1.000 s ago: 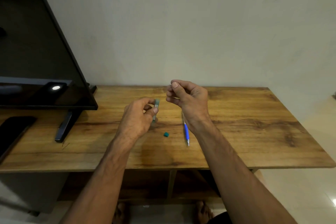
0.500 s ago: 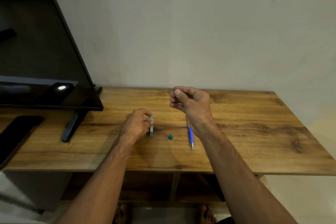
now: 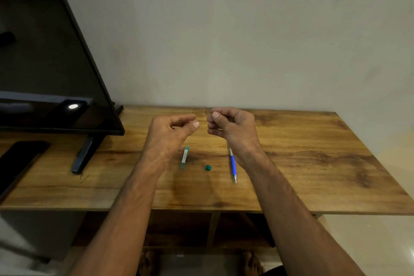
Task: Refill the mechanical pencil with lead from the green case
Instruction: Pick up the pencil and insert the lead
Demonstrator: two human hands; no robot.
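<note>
Wooden table (image 3: 291, 163) carries the green case (image 3: 185, 157), its small green cap (image 3: 208, 167) and the blue mechanical pencil (image 3: 233, 164), all lying flat and apart. Both hands hover above them. The left hand (image 3: 170, 134) pinches thumb to forefinger; the right hand (image 3: 233, 127) is curled with fingertips pinched. A thin lead between the two pinches is too faint to confirm.

**Both hands raised, case and pencil on the table**

The left hand (image 3: 167, 133) and right hand (image 3: 230, 126) hovered close together above the wooden table (image 3: 313, 152), fingers pinched. Below them lay the green case (image 3: 185, 157), its small green cap (image 3: 208, 167) apart, and the blue mechanical pencil (image 3: 233, 167). A dark screen (image 3: 44, 63) stood left.
</note>
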